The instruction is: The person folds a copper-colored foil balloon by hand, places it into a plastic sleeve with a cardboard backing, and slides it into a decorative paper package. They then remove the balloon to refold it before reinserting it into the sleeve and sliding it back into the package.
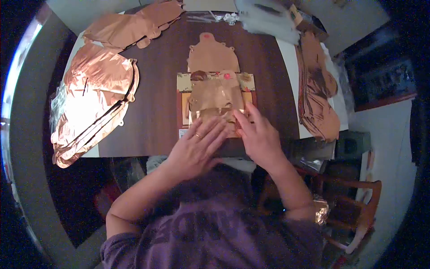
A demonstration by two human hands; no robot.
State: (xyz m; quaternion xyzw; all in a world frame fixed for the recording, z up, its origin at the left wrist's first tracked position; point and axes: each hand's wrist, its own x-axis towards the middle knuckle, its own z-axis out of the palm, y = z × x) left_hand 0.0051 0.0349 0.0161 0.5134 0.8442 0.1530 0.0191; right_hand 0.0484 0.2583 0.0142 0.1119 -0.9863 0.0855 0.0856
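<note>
A flat, uninflated copper-coloured foil balloon [212, 56] lies in front of me, its near part folded over a printed card [183, 83]. My left hand [195, 148] rests on the near end of the folded foil, fingers stretched out and a ring on one of them. At the right edge of the foil and card is my right hand [262, 136], its fingers extended and apart. Whether its fingertips press the foil or only lie beside it is hard to tell. A pink-red spot marks the far tab of the balloon, and another shows above the fold.
More flat foil balloons lie at the left [98, 80], far left [134, 27] and right [316, 85] of the dark wooden table [156, 89]. Clear plastic [268, 18] is bunched at the back. A wooden chair [367, 210] stands to my right.
</note>
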